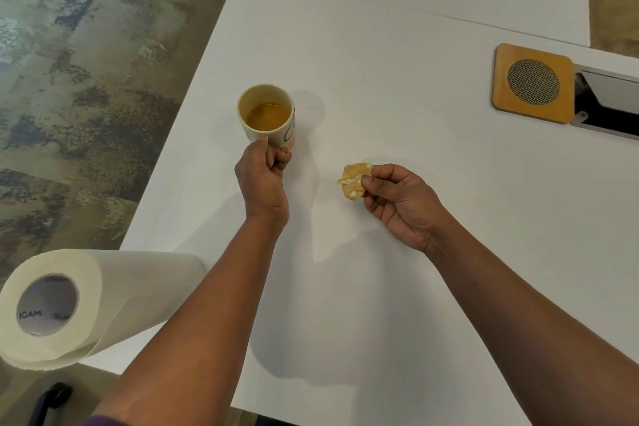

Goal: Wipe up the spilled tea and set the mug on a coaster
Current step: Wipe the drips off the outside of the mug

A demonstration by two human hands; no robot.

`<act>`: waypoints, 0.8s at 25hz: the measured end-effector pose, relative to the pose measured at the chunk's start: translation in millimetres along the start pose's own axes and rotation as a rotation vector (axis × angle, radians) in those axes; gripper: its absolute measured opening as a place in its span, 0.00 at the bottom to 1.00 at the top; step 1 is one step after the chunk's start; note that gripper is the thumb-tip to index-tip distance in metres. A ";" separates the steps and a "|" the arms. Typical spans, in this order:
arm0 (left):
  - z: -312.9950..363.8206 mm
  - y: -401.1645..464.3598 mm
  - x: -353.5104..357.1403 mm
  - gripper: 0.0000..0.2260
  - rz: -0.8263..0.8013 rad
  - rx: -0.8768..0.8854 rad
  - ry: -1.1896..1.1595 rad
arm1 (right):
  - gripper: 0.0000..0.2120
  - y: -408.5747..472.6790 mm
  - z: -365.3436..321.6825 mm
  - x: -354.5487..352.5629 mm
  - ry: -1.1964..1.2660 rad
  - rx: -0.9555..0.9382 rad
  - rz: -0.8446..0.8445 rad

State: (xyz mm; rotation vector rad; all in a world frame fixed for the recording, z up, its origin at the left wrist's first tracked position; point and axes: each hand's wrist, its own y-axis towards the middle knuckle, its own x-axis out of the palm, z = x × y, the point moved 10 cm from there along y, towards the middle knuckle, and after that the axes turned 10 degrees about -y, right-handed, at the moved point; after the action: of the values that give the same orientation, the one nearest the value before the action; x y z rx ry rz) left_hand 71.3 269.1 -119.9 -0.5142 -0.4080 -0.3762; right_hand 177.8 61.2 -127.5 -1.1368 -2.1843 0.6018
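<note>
A cream mug (266, 116) with amber tea in it stands upright near the left edge of the white table (397, 45). My left hand (264, 180) grips the mug's handle on its near side. My right hand (401, 199) pinches a small crumpled wad of paper towel (353, 180), soaked tea-yellow, just above the table right of the mug. A square wooden coaster (532, 83) with a round mesh centre lies at the far right of the table, apart from both hands. No wet patch shows on the table surface.
A roll of paper towel (86, 301) lies on its side at the table's near-left corner. A cable hatch (608, 100) is set into the table right beside the coaster. Patterned carpet (86, 79) runs along the left. A chair part (52, 398) shows bottom left.
</note>
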 end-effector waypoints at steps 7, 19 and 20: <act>-1.1 -2.0 -6.8 0.18 -0.010 -0.051 0.074 | 0.09 -2.1 -4.6 9.0 0.002 -0.009 -0.005; 29.3 -55.1 -24.4 0.18 0.225 0.073 0.471 | 0.08 -15.3 0.8 27.3 0.005 -0.016 0.015; 24.7 -69.3 -23.0 0.19 0.191 0.053 0.489 | 0.08 -17.2 5.3 30.6 0.016 -0.011 0.030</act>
State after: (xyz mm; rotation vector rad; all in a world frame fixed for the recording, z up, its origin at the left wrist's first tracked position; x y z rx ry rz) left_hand 14.2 232.1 -83.7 -0.3887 0.1032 -0.2926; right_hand 150.5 77.1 -111.4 -1.1787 -2.1627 0.5920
